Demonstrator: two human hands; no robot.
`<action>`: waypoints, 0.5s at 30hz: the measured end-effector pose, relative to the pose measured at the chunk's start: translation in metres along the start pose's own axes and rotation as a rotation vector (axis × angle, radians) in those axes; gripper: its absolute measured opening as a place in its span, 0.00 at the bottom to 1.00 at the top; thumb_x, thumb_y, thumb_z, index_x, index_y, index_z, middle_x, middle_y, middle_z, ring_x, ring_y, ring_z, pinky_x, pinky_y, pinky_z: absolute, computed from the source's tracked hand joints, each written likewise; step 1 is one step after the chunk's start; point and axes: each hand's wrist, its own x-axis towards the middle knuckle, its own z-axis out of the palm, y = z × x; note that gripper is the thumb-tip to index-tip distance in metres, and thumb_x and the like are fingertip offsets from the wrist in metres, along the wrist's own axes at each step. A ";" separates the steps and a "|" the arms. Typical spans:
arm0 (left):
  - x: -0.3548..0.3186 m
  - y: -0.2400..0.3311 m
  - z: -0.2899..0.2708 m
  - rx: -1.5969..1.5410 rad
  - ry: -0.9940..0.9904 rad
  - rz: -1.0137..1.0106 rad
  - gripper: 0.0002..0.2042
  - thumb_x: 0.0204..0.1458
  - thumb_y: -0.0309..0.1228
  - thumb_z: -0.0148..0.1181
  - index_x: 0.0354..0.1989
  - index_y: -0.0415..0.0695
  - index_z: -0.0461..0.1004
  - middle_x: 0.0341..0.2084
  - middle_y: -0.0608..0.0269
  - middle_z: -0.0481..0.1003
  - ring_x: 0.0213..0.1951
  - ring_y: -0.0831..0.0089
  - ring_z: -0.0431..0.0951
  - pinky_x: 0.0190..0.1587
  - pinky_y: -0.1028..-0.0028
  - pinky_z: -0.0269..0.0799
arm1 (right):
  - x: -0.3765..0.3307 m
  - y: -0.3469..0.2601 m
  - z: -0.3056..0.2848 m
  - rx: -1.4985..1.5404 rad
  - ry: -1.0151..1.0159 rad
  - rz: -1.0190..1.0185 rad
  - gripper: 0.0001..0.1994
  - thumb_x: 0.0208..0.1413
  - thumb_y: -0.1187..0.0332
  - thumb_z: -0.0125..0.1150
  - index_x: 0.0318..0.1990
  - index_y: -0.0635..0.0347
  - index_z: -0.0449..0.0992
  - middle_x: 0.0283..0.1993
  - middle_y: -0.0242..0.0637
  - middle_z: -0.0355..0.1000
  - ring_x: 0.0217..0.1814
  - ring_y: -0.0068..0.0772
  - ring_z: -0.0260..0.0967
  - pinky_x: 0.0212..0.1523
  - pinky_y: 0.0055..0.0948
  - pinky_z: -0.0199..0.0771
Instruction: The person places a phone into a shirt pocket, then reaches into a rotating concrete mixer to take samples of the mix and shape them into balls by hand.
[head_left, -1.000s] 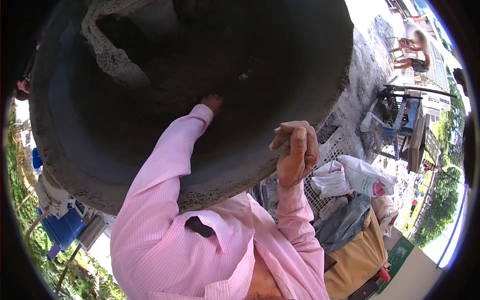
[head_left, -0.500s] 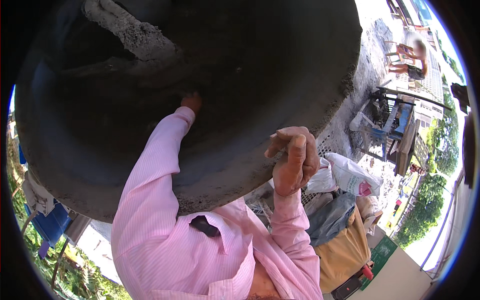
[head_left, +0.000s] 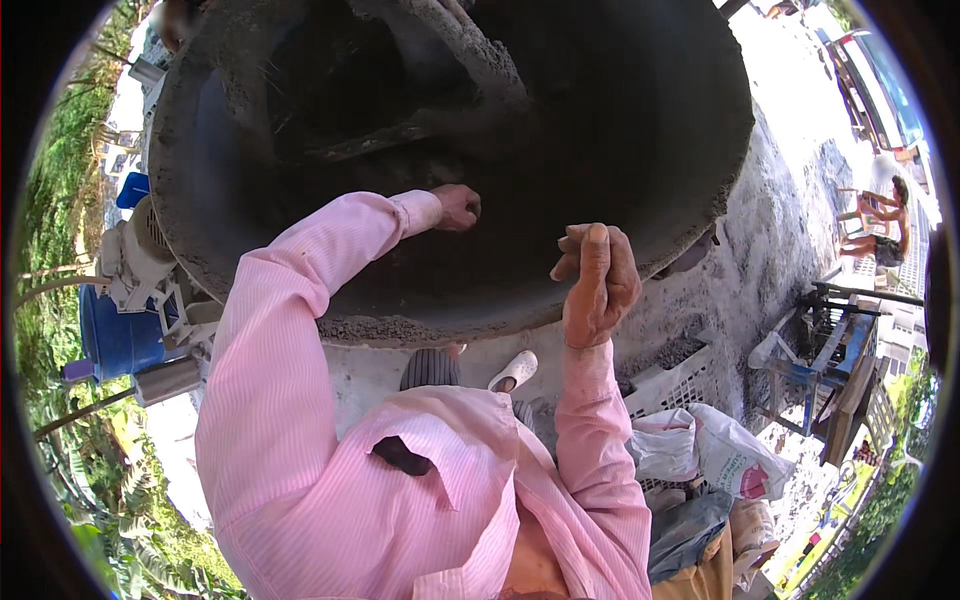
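A wide, dark mixing drum (head_left: 420, 330), its rim crusted with grey cement, fills the space in front of me. Inside it, a cement-caked mixing arm (head_left: 480, 62) slants down to the shadowed bottom. My left hand (head_left: 458, 206) hangs over the drum's inside with the fingers curled closed; whatever may be in them is hidden. Near the right side of the rim, my right hand (head_left: 603, 280) is raised, thumb up and fingers loosely bent apart, with nothing visible in it. Both arms wear pink striped sleeves.
Left of the drum stand a grey motor (head_left: 148, 232) and a blue barrel (head_left: 125, 330). At lower right are a white sack (head_left: 740, 455) and a plastic crate (head_left: 680, 385). Farther right are a blue-framed stand (head_left: 830, 360) and another person (head_left: 885, 220). A light clog (head_left: 515, 370) shows below the rim.
The view has shifted, showing more ground below the drum. My left hand has come up from deeper inside the drum, toward the right. My right hand stays raised by the rim.
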 end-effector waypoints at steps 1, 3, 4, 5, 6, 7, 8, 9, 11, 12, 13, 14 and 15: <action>-0.019 0.044 -0.020 -0.129 -0.068 -0.051 0.18 0.50 0.35 0.53 0.49 0.43 0.74 0.34 0.57 0.78 0.35 0.67 0.78 0.37 0.68 0.74 | 0.003 0.002 -0.009 0.020 -0.014 0.028 0.16 0.66 0.59 0.52 0.34 0.64 0.76 0.28 0.33 0.72 0.21 0.18 0.66 0.24 0.19 0.65; -0.064 0.093 -0.030 -0.326 -0.091 0.000 0.16 0.56 0.37 0.50 0.47 0.42 0.76 0.33 0.61 0.77 0.34 0.74 0.76 0.35 0.72 0.74 | 0.007 0.006 -0.013 0.063 -0.050 0.004 0.16 0.66 0.59 0.53 0.33 0.64 0.76 0.26 0.32 0.72 0.20 0.17 0.65 0.22 0.19 0.64; -0.088 0.107 -0.025 -0.409 -0.217 0.013 0.16 0.60 0.39 0.48 0.47 0.43 0.77 0.37 0.63 0.77 0.37 0.76 0.74 0.36 0.71 0.74 | 0.009 0.015 -0.010 0.063 -0.047 -0.046 0.17 0.66 0.58 0.53 0.33 0.64 0.76 0.26 0.32 0.72 0.19 0.16 0.64 0.21 0.18 0.63; -0.113 0.130 -0.026 -0.344 -0.368 0.077 0.18 0.63 0.42 0.48 0.50 0.44 0.76 0.39 0.64 0.77 0.41 0.75 0.74 0.41 0.72 0.73 | 0.009 0.021 -0.006 0.111 -0.059 -0.077 0.16 0.65 0.60 0.55 0.33 0.64 0.76 0.25 0.31 0.71 0.19 0.15 0.63 0.20 0.18 0.61; -0.134 0.146 -0.019 -0.223 -0.317 0.077 0.18 0.64 0.41 0.47 0.52 0.43 0.75 0.40 0.65 0.77 0.44 0.75 0.73 0.47 0.72 0.70 | 0.009 0.026 -0.001 0.125 -0.068 -0.107 0.16 0.65 0.60 0.55 0.32 0.64 0.75 0.23 0.28 0.68 0.19 0.14 0.62 0.20 0.18 0.60; -0.148 0.157 -0.015 -0.191 -0.231 0.115 0.17 0.64 0.39 0.48 0.52 0.42 0.75 0.41 0.65 0.78 0.46 0.76 0.73 0.51 0.73 0.67 | 0.008 0.028 0.004 0.178 -0.085 -0.095 0.16 0.65 0.60 0.56 0.30 0.63 0.74 0.21 0.27 0.66 0.19 0.13 0.61 0.20 0.18 0.60; -0.152 0.163 -0.020 -0.223 -0.246 0.167 0.16 0.64 0.36 0.49 0.53 0.41 0.74 0.42 0.64 0.77 0.47 0.78 0.72 0.52 0.74 0.66 | 0.010 0.029 0.006 0.188 -0.016 -0.209 0.16 0.65 0.59 0.56 0.30 0.63 0.74 0.20 0.26 0.65 0.19 0.13 0.60 0.18 0.18 0.59; -0.157 0.161 -0.020 -0.265 -0.184 0.178 0.14 0.61 0.30 0.49 0.51 0.39 0.75 0.43 0.59 0.78 0.47 0.76 0.73 0.54 0.72 0.67 | 0.005 0.020 0.005 0.369 -0.077 -0.025 0.16 0.64 0.58 0.56 0.30 0.63 0.73 0.20 0.27 0.65 0.18 0.13 0.60 0.17 0.19 0.59; -0.150 0.149 -0.007 -0.407 -0.186 0.098 0.13 0.58 0.23 0.50 0.50 0.38 0.75 0.39 0.67 0.77 0.44 0.81 0.71 0.50 0.76 0.67 | -0.003 0.014 -0.014 0.399 -0.019 0.003 0.17 0.64 0.57 0.55 0.31 0.62 0.73 0.20 0.29 0.66 0.17 0.14 0.60 0.17 0.21 0.60; -0.148 0.131 -0.005 -0.324 -0.185 0.135 0.13 0.58 0.23 0.52 0.50 0.38 0.75 0.38 0.69 0.76 0.42 0.82 0.71 0.47 0.78 0.67 | -0.011 0.009 -0.023 0.398 -0.017 0.004 0.17 0.65 0.57 0.55 0.31 0.63 0.73 0.21 0.30 0.67 0.18 0.15 0.60 0.17 0.21 0.60; -0.146 0.135 -0.005 -0.308 -0.154 0.087 0.13 0.57 0.24 0.53 0.50 0.38 0.75 0.37 0.70 0.77 0.37 0.83 0.72 0.42 0.79 0.68 | -0.019 0.008 -0.042 0.343 -0.013 -0.043 0.17 0.65 0.57 0.55 0.31 0.63 0.73 0.22 0.31 0.67 0.19 0.17 0.61 0.18 0.23 0.60; -0.145 0.145 -0.008 -0.297 -0.083 0.061 0.12 0.57 0.24 0.53 0.49 0.38 0.76 0.36 0.70 0.77 0.35 0.84 0.72 0.39 0.80 0.69 | -0.028 0.013 -0.062 0.317 0.041 -0.050 0.17 0.65 0.57 0.55 0.31 0.63 0.73 0.22 0.31 0.67 0.19 0.17 0.61 0.18 0.23 0.60; -0.148 0.153 -0.012 -0.291 0.001 0.027 0.12 0.57 0.25 0.53 0.48 0.38 0.76 0.36 0.69 0.77 0.33 0.85 0.72 0.35 0.81 0.69 | -0.038 0.022 -0.080 0.217 0.074 -0.134 0.17 0.65 0.57 0.55 0.31 0.64 0.74 0.22 0.30 0.67 0.19 0.17 0.62 0.19 0.23 0.60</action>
